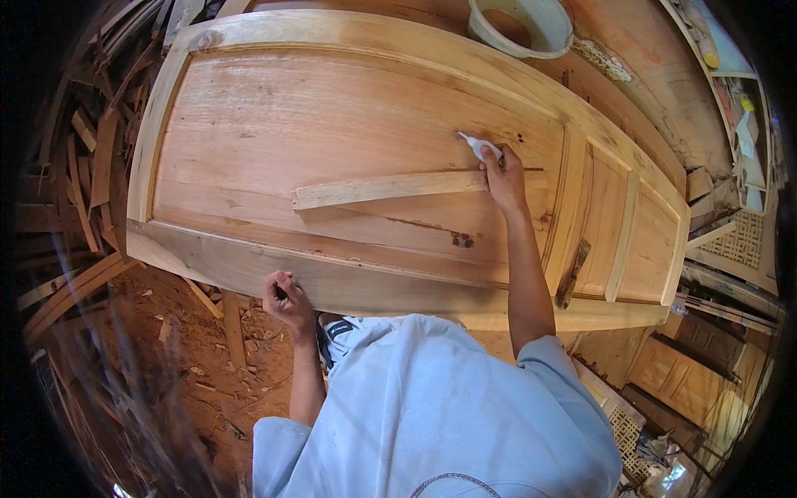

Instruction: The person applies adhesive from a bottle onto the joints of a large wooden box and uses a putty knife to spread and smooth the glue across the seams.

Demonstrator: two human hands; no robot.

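Note:
A large panelled wooden door [249,108] lies flat in front of me. Over its big panel, my right hand [504,170] grips a small white squeeze bottle [483,148], its thin nozzle pointing up and to the left. Beneath that hand a pale wooden strip [374,190] lies slantwise across the panel. My left hand [286,297] is curled at the door's near edge; its fingers are bent in, and whatever they may hold is hidden. Dark knots or holes [462,240] mark the panel below the strip.
A dark narrow tool or wood piece [573,274] rests on the door's right part. A whitish basin [531,41] stands beyond the far edge. Scrap wood [91,166] piles up at the left, and shavings litter the brown floor [199,365]. Shelving [747,141] stands at the right.

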